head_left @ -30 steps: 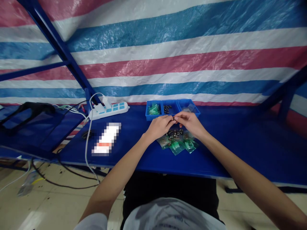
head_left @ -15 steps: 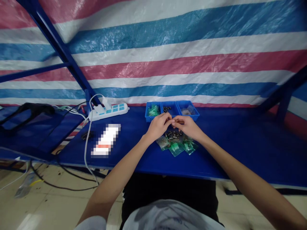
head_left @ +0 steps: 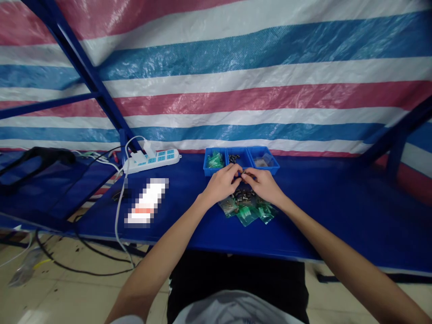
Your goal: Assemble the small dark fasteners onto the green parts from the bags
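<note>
My left hand (head_left: 224, 182) and my right hand (head_left: 262, 182) meet fingertip to fingertip over the blue table. Both are closed in a pinch around something small and dark, too small to name. Just below them lies a pile of small black and silver parts (head_left: 243, 195), partly covered by my fingers. Clear plastic bags with green contents (head_left: 248, 215) spread out in front of the pile, and a bag of brownish pieces (head_left: 228, 207) lies at its left. Behind my hands stands a blue three-compartment tray (head_left: 208, 171), its front edge partly hidden by them.
The tray holds green bagged pieces (head_left: 215, 159), black parts (head_left: 233, 158) and clear bags (head_left: 265, 160). A white power strip (head_left: 162, 158) with a plugged-in cable lies to the left, near a blurred-out white item (head_left: 148, 202). Blue frame bars (head_left: 84, 67) stand before a striped sheet (head_left: 236, 99).
My fingertips have shifted slightly and parted a little, with a small dark thing now showing between them. The whole view has tilted up a bit; the tray and bags stay in place.
</note>
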`<move>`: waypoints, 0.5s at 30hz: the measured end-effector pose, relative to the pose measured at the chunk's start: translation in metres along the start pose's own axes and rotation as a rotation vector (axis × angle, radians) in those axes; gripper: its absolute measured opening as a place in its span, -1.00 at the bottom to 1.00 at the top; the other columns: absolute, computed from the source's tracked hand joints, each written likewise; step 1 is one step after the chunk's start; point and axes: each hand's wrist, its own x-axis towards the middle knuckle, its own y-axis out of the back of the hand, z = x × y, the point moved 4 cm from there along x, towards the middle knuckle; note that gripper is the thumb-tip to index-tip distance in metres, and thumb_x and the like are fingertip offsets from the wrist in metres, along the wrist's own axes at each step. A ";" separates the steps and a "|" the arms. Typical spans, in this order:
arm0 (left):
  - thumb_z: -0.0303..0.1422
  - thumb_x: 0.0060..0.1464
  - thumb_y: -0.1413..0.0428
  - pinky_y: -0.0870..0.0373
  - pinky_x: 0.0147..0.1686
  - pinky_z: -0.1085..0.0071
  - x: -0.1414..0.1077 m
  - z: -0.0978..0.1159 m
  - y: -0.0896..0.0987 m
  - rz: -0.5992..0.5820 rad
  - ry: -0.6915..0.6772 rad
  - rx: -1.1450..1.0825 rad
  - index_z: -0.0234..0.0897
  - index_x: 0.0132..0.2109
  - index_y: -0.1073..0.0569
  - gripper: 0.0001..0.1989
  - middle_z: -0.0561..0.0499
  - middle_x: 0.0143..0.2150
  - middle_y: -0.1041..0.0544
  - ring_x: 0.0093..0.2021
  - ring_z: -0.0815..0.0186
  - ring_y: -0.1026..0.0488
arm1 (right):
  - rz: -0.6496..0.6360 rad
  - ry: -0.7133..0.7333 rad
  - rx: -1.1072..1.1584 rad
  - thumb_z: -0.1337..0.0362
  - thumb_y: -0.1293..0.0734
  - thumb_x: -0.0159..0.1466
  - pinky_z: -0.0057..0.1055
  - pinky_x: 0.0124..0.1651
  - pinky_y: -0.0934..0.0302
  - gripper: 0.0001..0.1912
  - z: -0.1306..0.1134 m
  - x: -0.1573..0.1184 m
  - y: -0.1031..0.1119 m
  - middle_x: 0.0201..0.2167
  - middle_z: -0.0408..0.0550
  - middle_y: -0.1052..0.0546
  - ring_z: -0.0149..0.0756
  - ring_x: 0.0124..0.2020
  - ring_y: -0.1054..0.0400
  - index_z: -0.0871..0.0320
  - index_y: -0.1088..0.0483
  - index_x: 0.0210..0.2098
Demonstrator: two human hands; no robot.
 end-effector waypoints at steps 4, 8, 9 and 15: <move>-0.43 0.23 -0.08 -0.33 -0.36 0.46 0.000 0.000 0.000 0.018 0.001 0.077 -0.23 -0.10 -0.40 -0.90 0.03 -0.19 -0.45 -0.32 0.37 -0.43 | -0.009 0.008 0.010 0.18 -0.20 0.38 -0.37 -0.32 -0.16 -0.72 -0.002 -0.001 -0.001 -0.42 -0.07 -0.59 -0.22 -0.40 -0.44 0.14 -0.45 -0.35; -0.43 0.25 -0.06 -0.34 -0.35 0.47 0.000 0.002 0.000 0.053 0.016 0.101 -0.23 -0.11 -0.42 -0.91 0.04 -0.19 -0.45 -0.31 0.37 -0.43 | -0.014 0.020 0.001 0.17 -0.16 0.41 -0.37 -0.28 -0.16 -0.65 -0.003 -0.002 -0.004 -0.44 -0.07 -0.58 -0.23 -0.40 -0.45 0.14 -0.43 -0.41; -0.43 0.26 -0.06 -0.35 -0.34 0.46 0.000 0.003 0.000 0.059 0.013 0.095 -0.23 -0.11 -0.42 -0.92 0.04 -0.19 -0.45 -0.30 0.37 -0.44 | -0.018 0.025 0.001 0.17 -0.15 0.41 -0.37 -0.27 -0.16 -0.64 -0.004 -0.002 -0.004 -0.45 -0.07 -0.58 -0.23 -0.40 -0.45 0.14 -0.42 -0.43; -0.43 0.27 -0.06 -0.38 -0.29 0.44 0.000 0.001 -0.003 0.081 0.009 0.084 -0.24 -0.11 -0.43 -0.91 0.02 -0.17 -0.47 -0.26 0.33 -0.47 | 0.039 0.027 -0.045 0.17 -0.17 0.41 -0.37 -0.34 -0.11 -0.65 -0.006 -0.003 0.000 -0.50 -0.10 -0.54 -0.26 -0.46 -0.41 0.14 -0.43 -0.42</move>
